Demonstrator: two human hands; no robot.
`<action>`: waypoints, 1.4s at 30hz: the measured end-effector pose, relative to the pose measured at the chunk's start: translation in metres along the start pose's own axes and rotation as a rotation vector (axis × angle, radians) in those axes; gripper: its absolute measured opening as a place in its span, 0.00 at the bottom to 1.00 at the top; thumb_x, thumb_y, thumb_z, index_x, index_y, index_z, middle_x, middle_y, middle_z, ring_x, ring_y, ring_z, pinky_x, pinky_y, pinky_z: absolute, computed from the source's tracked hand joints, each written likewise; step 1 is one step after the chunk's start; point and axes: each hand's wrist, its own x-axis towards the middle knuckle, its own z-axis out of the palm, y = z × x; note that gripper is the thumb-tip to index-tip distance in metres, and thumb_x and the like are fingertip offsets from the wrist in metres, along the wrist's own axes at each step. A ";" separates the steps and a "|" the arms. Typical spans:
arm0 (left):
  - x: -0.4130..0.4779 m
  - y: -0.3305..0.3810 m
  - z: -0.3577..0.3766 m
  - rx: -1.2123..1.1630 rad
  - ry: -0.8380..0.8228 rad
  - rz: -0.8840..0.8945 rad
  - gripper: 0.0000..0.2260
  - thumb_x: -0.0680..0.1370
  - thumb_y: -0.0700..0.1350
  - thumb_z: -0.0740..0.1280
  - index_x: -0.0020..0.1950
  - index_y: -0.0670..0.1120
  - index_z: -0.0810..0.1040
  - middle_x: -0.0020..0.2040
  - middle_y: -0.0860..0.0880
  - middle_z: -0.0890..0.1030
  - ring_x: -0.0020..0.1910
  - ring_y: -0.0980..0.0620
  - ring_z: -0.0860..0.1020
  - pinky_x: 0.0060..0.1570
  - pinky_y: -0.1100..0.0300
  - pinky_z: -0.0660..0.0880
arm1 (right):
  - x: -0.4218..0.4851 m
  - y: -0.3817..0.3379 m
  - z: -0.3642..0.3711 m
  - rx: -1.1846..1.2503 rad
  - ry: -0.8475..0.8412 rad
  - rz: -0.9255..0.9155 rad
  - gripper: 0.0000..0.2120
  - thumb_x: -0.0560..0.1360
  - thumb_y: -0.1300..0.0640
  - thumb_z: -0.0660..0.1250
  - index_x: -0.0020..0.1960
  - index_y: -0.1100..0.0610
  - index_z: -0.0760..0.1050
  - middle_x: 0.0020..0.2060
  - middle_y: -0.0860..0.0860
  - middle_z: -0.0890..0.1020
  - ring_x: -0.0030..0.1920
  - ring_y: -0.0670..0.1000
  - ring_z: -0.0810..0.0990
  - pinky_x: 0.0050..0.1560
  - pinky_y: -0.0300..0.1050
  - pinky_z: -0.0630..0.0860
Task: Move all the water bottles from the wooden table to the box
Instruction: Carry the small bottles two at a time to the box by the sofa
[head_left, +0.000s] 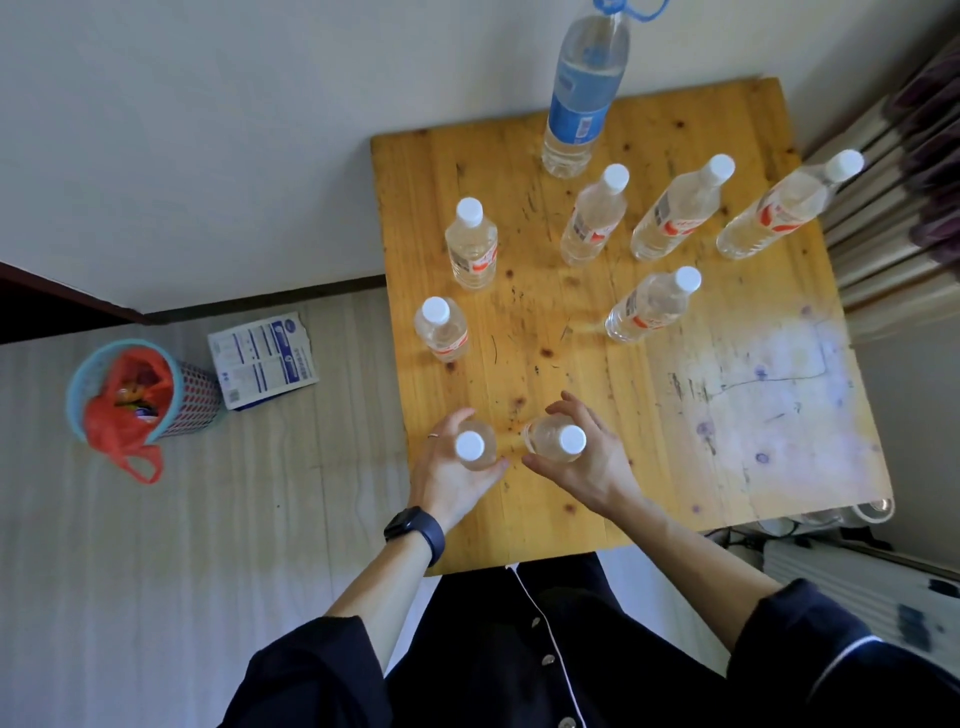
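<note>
Head cam showed the L hand (451, 475) curled round one upright bottle (470, 446) & R hand (589, 467) round its neighbour (563, 441), both at the wooden table's (675, 441) near-left edge, caps up.

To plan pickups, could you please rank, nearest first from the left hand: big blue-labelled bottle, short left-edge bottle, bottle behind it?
1. short left-edge bottle, just beyond the left hand.
2. bottle behind it, farther back.
3. big blue-labelled bottle, far edge.
</note>
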 end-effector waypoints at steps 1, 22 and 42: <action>0.002 0.001 -0.001 0.007 -0.004 -0.014 0.29 0.65 0.57 0.80 0.62 0.62 0.71 0.58 0.59 0.79 0.57 0.55 0.77 0.48 0.69 0.73 | 0.001 -0.001 0.001 -0.019 -0.011 0.015 0.33 0.64 0.39 0.80 0.64 0.41 0.68 0.62 0.38 0.76 0.58 0.46 0.78 0.49 0.33 0.71; -0.024 0.065 0.035 0.281 -0.358 0.318 0.22 0.65 0.58 0.75 0.55 0.61 0.71 0.47 0.55 0.80 0.45 0.49 0.79 0.37 0.57 0.74 | -0.126 0.033 0.010 0.288 0.630 0.433 0.23 0.63 0.37 0.74 0.54 0.37 0.68 0.40 0.42 0.82 0.39 0.42 0.81 0.34 0.47 0.80; -0.495 0.174 0.297 0.369 -1.232 1.268 0.22 0.63 0.57 0.77 0.53 0.60 0.72 0.41 0.61 0.81 0.41 0.58 0.79 0.44 0.60 0.78 | -0.678 0.142 0.009 0.235 1.899 1.077 0.28 0.60 0.35 0.73 0.55 0.45 0.72 0.40 0.44 0.81 0.42 0.55 0.80 0.42 0.44 0.74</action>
